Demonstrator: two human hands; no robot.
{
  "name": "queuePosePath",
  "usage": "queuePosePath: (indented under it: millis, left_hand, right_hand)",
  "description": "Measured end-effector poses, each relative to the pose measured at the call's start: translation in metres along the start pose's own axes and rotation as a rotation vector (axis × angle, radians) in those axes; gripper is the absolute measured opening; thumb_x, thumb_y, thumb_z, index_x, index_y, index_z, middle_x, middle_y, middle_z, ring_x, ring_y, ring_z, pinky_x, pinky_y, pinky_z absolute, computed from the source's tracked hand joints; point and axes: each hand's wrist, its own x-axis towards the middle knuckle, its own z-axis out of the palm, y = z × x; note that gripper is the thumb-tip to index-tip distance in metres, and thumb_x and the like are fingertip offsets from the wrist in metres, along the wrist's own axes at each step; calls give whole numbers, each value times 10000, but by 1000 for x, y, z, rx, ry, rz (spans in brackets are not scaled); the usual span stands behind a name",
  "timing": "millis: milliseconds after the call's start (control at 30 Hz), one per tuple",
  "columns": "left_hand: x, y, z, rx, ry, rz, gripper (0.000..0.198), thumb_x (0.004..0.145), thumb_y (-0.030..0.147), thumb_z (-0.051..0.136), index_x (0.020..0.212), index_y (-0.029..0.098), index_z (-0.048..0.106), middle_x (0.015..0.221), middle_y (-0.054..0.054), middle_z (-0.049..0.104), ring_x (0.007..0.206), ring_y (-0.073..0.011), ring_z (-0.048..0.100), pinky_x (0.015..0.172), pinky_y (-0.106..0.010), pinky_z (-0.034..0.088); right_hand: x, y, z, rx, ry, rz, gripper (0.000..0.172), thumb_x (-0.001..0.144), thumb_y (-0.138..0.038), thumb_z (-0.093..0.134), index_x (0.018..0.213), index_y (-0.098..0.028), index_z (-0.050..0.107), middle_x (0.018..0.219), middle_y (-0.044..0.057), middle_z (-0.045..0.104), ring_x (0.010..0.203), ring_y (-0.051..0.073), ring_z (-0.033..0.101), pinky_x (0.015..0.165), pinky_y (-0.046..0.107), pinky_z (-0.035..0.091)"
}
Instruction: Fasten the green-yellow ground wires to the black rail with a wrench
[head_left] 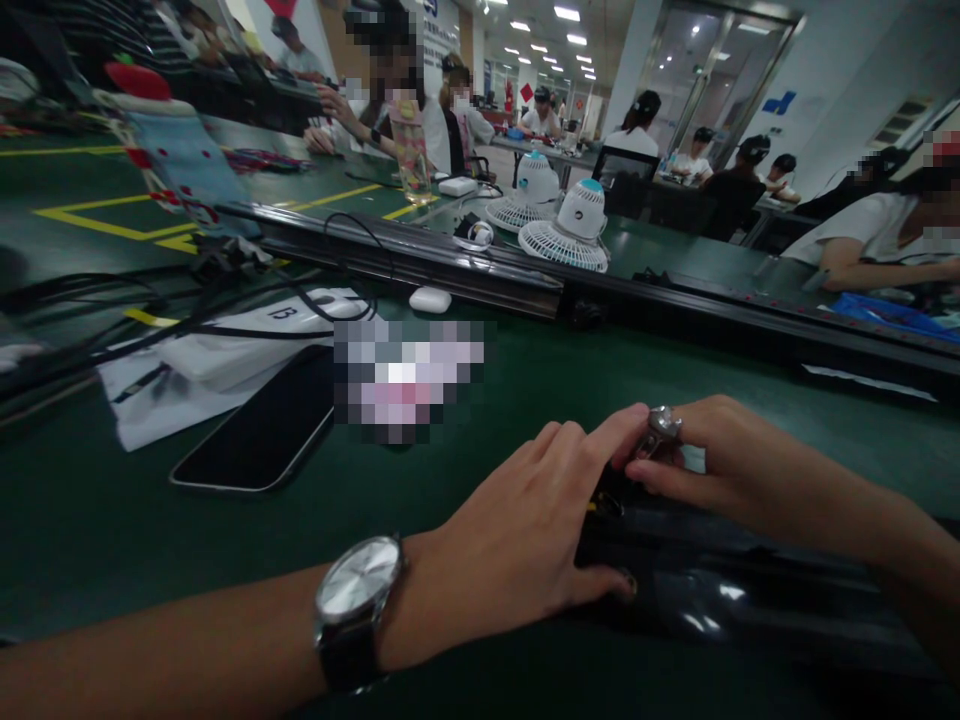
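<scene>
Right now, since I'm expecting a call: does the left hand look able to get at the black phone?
Probably yes: only green tabletop shows between the left hand and the black phone, though the hand would first have to leave the glossy black object.

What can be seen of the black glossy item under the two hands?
The black glossy item looks smooth, perhaps plastic, with bright highlights. It sits at the lower right over the green table, extending rightward from beneath the hands. A small yellow patch shows near its left end. The left hand spans that end, its thumb on the near side; the right hand is at the far side, contact unclear. Its full outline is blurred and partly hidden.
</scene>
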Motion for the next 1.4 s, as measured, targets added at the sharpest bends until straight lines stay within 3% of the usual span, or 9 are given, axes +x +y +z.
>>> queuePosePath:
  millis: [133,367,633,1100,1267,1400]
  left_hand:
    - [0,0,-1,-11,-25,-10,1274,673,345,928,1599,303,53,1481,-113,467,1225,-304,527,1042,-475,473]
    - [2,-2,-4,-5,-59,13,1200,731,356,889,1598,295,62,1456,-116,483,1202,-300,530,1019,-483,484]
    - [0,-4,2,8,13,14,1324,671,447,921,1606,272,0,1483,-150,462,1256,-329,535,1042,-491,481]
    - [1,-3,2,11,14,10,1337,648,428,939,1607,279,20,1536,-156,430,1300,-342,522,1079,-509,460]
    - [1,-3,2,24,-8,5,1326,662,439,930,1604,306,6,1566,-152,394,1319,-348,513,1079,-521,458]
    - [1,-3,1,28,-4,19,1324,667,419,931,1602,298,2,1564,-151,400,1334,-343,505,1116,-529,427]
  right_hand:
    - [-1,2,-3,91,-64,40,273,1023,-311,575,794,-206,681,676,-39,699,601,101,641,563,197,447]
    - [-2,0,-4,180,-97,30,291,1048,-307,536,859,-189,723,681,-29,741,632,103,712,626,184,502]
    - [-2,-2,-2,211,-101,36,273,1051,-242,515,859,-197,705,827,-19,777,766,119,754,747,209,549]
    - [-1,-1,-3,155,-108,-53,253,1050,-195,507,889,-208,702,857,-25,773,816,120,739,786,215,523]
    - [-2,-5,-3,149,-110,-65,186,1027,-175,543,992,-207,722,869,-22,769,788,120,717,741,219,507]
    - [-2,-11,-2,98,-68,-36,148,988,-201,588,961,-211,734,848,-1,767,756,151,700,690,245,494]
